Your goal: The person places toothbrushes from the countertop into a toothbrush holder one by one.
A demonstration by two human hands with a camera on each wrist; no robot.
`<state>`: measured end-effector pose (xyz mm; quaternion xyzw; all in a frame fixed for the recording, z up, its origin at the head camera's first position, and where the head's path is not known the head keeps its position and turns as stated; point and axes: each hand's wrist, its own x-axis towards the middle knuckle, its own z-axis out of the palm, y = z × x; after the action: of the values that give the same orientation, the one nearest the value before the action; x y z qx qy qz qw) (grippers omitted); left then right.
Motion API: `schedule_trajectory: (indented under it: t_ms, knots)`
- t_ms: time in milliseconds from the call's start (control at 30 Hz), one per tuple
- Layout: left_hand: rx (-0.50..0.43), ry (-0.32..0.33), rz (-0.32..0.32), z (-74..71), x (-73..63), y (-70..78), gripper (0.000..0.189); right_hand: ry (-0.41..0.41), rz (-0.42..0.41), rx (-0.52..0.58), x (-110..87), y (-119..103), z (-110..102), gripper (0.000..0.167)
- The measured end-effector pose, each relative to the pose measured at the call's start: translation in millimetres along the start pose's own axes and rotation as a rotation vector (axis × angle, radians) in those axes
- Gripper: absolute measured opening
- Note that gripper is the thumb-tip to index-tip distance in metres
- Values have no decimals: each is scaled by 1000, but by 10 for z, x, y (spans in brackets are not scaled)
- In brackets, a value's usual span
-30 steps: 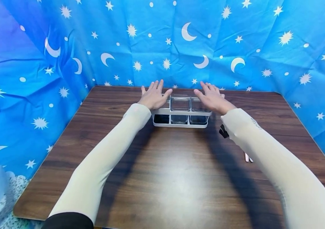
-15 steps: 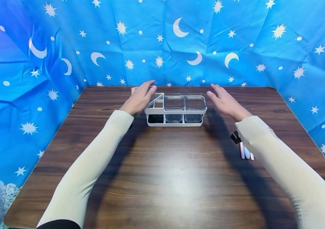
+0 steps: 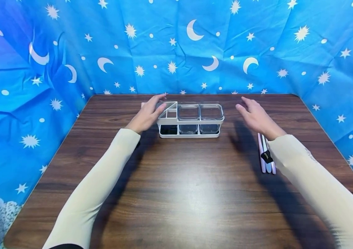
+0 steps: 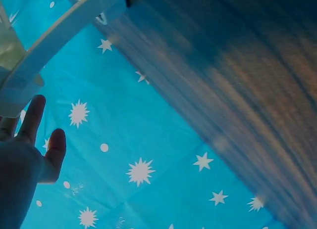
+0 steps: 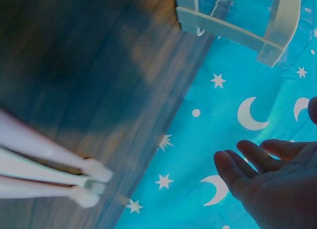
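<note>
A white rack [image 3: 198, 122] stands near the table's back edge. It bears two clear square containers, one on the left [image 3: 188, 112] and one on the right [image 3: 212, 111], beside a divided section [image 3: 170, 112] at its left end. My left hand [image 3: 146, 114] is at the rack's left end with its fingers extended; whether they touch it I cannot tell. In the left wrist view the fingers [image 4: 32, 117] lie close beneath the rack's end. My right hand [image 3: 258, 117] is apart from the rack's right side, holding nothing, its fingers loosely extended.
Several slim pink and white sticks [image 3: 261, 155] lie on the brown table [image 3: 176, 193] below my right wrist, partly covered by the black wrist strap [image 3: 267, 156]. A blue star-and-moon cloth [image 3: 176, 45] hangs behind the table.
Both hands have moved apart from above the rack, left hand leftward and right hand rightward. More of the rack and of the sticks shows. The head view shifted slightly.
</note>
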<state>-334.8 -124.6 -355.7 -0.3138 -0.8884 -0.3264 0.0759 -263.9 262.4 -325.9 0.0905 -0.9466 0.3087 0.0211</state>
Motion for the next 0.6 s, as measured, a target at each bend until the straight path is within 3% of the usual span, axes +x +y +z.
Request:
schedule_trajectory:
  t_ms: [333,600]
  knots:
    - [-36,-90,-132,-21,-91,-54,83,18,76,-23,-225,270,-64,57]
    - [21,-127,-162,24,-87,-68,95,-68,196,-83,-358,584,-140,43]
